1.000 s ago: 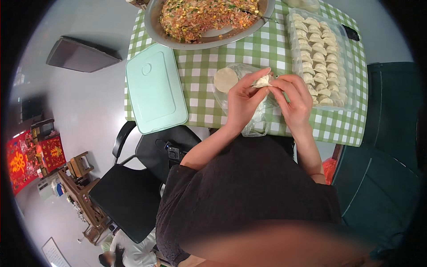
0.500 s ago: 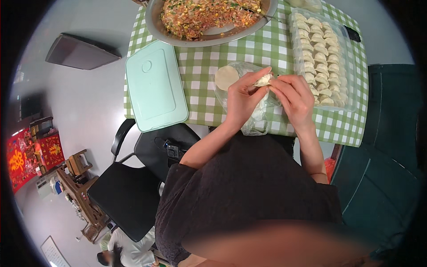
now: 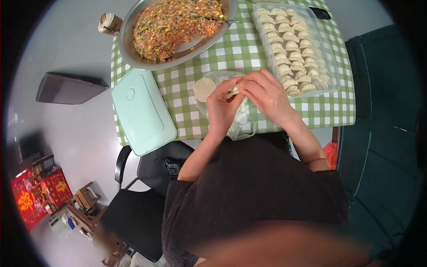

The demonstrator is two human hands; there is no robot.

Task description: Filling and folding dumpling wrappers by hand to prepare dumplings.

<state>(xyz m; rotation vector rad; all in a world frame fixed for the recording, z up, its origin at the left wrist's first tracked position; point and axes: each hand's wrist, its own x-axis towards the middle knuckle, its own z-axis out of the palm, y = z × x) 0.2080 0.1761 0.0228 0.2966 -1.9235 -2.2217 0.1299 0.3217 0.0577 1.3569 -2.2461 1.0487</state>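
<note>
Between the fingers of both hands is a small pale dumpling (image 3: 235, 90), mostly covered by them. My left hand (image 3: 221, 103) grips it from the left, and my right hand (image 3: 268, 95) pinches its edge from the right. Under the hands lies a clear plastic bag (image 3: 242, 127) with something white inside. A round dough wrapper (image 3: 204, 89) rests on the bag, just left of my left hand. To the right, a clear plastic container (image 3: 334, 66) holds rows of folded dumplings (image 3: 293, 55).
A large metal bowl (image 3: 126, 51) of chopped filling (image 3: 173, 26) stands at the far left, with a utensil handle (image 3: 224, 20) sticking out. A mint-green lid (image 3: 144, 113) lies on the checked tablecloth (image 3: 187, 102). Black chairs (image 3: 133, 222) stand left of me; a paper cup (image 3: 110, 23) is beyond the bowl.
The whole view has turned and shifted, so the table things sit differently in it. My right hand has closed further over the dumpling, hiding more of it.
</note>
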